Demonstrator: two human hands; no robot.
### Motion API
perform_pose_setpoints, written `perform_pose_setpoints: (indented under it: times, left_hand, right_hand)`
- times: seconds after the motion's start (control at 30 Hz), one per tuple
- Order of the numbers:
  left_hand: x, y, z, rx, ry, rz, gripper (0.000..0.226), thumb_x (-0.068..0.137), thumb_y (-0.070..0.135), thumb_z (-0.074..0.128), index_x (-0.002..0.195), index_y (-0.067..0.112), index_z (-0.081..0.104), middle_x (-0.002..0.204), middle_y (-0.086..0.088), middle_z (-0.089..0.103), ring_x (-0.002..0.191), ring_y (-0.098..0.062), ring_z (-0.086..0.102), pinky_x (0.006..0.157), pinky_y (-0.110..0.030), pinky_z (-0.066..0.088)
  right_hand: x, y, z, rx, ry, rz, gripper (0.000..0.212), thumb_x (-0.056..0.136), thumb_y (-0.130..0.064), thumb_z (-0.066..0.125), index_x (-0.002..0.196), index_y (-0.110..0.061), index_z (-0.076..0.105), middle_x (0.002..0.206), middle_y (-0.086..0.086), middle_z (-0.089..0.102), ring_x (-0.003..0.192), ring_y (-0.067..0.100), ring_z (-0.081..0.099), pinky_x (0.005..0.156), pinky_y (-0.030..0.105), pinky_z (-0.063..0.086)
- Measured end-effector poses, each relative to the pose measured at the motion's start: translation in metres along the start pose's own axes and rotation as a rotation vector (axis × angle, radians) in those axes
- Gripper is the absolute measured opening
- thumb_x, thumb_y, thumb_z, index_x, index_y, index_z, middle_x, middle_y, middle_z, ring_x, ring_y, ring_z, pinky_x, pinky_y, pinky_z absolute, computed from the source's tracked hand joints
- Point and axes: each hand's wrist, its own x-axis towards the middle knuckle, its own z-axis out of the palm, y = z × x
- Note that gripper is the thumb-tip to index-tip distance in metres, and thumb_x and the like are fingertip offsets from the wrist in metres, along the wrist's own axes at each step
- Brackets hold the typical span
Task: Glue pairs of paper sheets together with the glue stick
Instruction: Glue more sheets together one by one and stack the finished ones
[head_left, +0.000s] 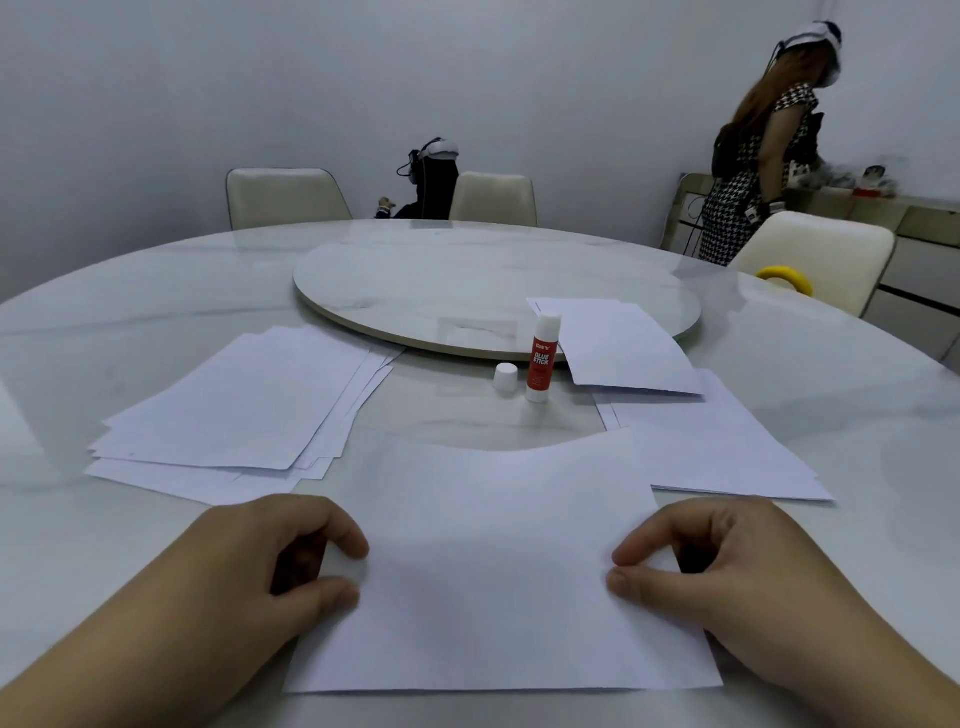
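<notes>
both hands, left (270, 551) and right (711, 561), pinch a plain white sheet (493, 561), each grip closed.

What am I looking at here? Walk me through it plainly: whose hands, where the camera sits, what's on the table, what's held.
No machine: a person wears the single camera on their head, looking down. Their left hand and right hand each pinch a side edge of one white sheet lying on the round marble table. Left of it lies a loose stack of paper; to the right, more sheets, and another sheet partly on the turntable. Between them stands an uncapped glue stick, its cap beside it. Two other people are in the background.
</notes>
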Motion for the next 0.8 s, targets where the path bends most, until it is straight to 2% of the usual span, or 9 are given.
perform_pose_setpoints:
  times: [0.27, 0.8]
  left_hand:
    - [0.0029, -0.0037, 0.0015, -0.03, -0.009, -0.017, 0.039, 0.069, 0.033, 0.078, 0.09, 0.057, 0.057, 0.06, 0.02, 0.056, 0.055, 0.001, 0.052, 0.057, -0.007, 0.038]
    - [0.0019, -0.0062, 0.0023, -0.03, -0.004, -0.013, 0.04, 0.066, 0.034, 0.08, 0.091, 0.057, 0.058, 0.063, 0.021, 0.058, 0.055, 0.002, 0.053, 0.057, -0.006, 0.038]
  right_hand:
    - [-0.0008, -0.0009, -0.0004, 0.012, 0.007, 0.011, 0.015, 0.06, -0.028, 0.087, 0.06, -0.036, 0.074, 0.039, -0.012, 0.04, 0.036, 0.001, 0.038, 0.038, 0.008, 0.026]
    - [-0.0006, -0.0012, -0.0003, 0.008, 0.0, 0.013, 0.015, 0.061, -0.03, 0.086, 0.06, -0.038, 0.074, 0.038, -0.012, 0.039, 0.036, 0.002, 0.037, 0.039, 0.009, 0.026]
